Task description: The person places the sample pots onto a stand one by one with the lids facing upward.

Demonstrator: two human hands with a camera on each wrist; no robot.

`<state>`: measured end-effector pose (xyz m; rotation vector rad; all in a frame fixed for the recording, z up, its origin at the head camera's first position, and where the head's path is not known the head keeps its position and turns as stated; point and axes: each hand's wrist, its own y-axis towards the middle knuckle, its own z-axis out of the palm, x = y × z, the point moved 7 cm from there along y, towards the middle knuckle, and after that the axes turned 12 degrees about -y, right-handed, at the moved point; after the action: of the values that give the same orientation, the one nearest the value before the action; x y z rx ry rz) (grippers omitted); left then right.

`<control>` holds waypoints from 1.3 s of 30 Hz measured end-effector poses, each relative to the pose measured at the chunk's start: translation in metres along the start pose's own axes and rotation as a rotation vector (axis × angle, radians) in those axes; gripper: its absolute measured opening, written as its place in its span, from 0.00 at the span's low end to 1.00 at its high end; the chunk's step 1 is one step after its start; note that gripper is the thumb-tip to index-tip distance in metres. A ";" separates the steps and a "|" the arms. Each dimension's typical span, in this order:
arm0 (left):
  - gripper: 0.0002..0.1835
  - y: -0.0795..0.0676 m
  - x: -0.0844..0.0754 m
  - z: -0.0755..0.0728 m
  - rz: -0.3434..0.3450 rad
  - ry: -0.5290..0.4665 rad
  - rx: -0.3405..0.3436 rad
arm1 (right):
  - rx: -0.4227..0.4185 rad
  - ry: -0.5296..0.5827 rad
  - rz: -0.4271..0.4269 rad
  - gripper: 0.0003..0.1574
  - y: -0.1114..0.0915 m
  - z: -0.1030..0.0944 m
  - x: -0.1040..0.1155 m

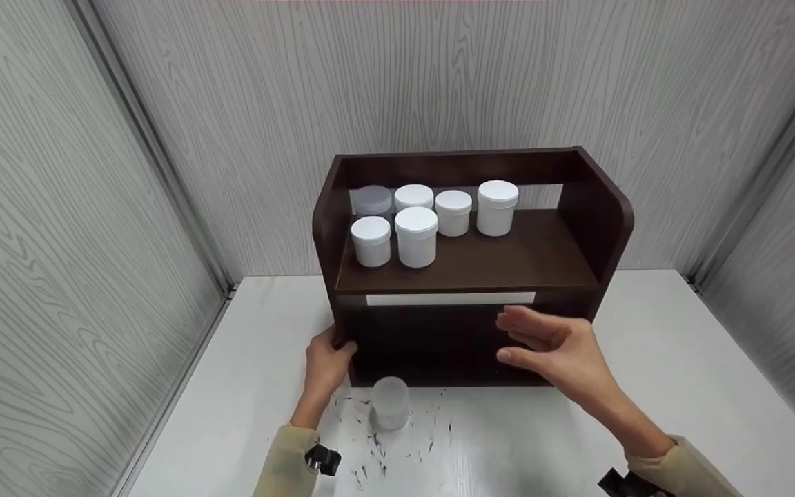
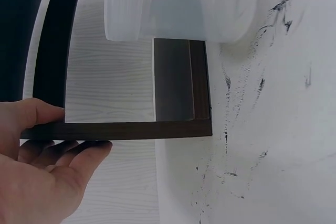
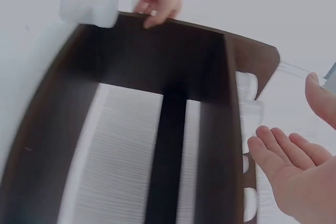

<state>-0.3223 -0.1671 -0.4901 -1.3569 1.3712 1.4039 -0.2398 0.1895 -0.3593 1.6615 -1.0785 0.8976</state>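
Observation:
My left hand (image 1: 326,364) holds the left side panel of a dark brown two-tier shelf (image 1: 508,266). In the left wrist view the thumb lies on the inner face of that panel (image 2: 126,130) and the fingers on the outer face. My right hand (image 1: 566,352) hangs in the air before the shelf's lower right part, thumb apart from the extended fingers, holding nothing. A translucent jar (image 1: 390,402) stands on the table just in front of the shelf, near my left hand. White lidded jars, including a tall front one (image 1: 417,238) and a right one (image 1: 497,208), stand on the upper tier.
A greyish translucent jar (image 1: 373,200) is at the upper tier's back left, partly hidden. The white table (image 1: 508,442) carries dark scuff marks (image 1: 377,442) near the loose jar. Wood-patterned grey panels (image 1: 287,103) enclose the table at the back and sides.

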 end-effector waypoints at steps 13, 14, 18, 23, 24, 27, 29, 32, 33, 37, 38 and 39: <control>0.25 -0.008 -0.003 0.000 -0.009 -0.015 -0.025 | 0.148 -0.046 0.070 0.40 -0.025 0.032 -0.066; 0.24 -0.009 -0.003 0.000 -0.009 -0.017 -0.032 | 0.154 -0.047 0.076 0.40 -0.025 0.035 -0.070; 0.23 -0.012 -0.005 0.000 -0.001 -0.035 -0.058 | 0.176 -0.060 0.087 0.41 -0.029 0.046 -0.087; 0.20 -0.017 -0.007 0.002 0.018 -0.062 -0.079 | 0.189 -0.079 0.069 0.39 -0.029 0.060 -0.100; 0.20 -0.018 -0.007 0.002 0.019 -0.066 -0.082 | 0.191 -0.077 0.066 0.38 -0.029 0.062 -0.102; 0.20 -0.018 -0.006 0.002 0.025 -0.067 -0.085 | 0.204 -0.066 0.054 0.38 -0.027 0.070 -0.107; 0.21 -0.018 -0.006 0.001 0.016 -0.065 -0.091 | 0.214 -0.065 0.044 0.38 -0.024 0.075 -0.110; 0.22 -0.017 -0.007 0.001 0.017 -0.063 -0.092 | 0.228 -0.061 0.028 0.39 -0.020 0.082 -0.115; 0.23 -0.017 -0.008 0.001 0.015 -0.063 -0.092 | 0.232 -0.056 0.024 0.39 -0.019 0.084 -0.116; 0.25 -0.016 -0.008 0.002 0.021 -0.063 -0.089 | 0.257 -0.044 0.037 0.41 -0.016 0.096 -0.124; 0.25 -0.017 -0.008 0.001 0.022 -0.062 -0.091 | 0.266 -0.044 0.045 0.42 -0.016 0.099 -0.126; 0.25 -0.017 -0.008 0.002 0.019 -0.063 -0.093 | 0.274 -0.044 0.053 0.42 -0.016 0.103 -0.128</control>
<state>-0.3049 -0.1616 -0.4856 -1.3502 1.2953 1.5275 -0.2602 0.1274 -0.5104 1.8917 -1.0700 1.0868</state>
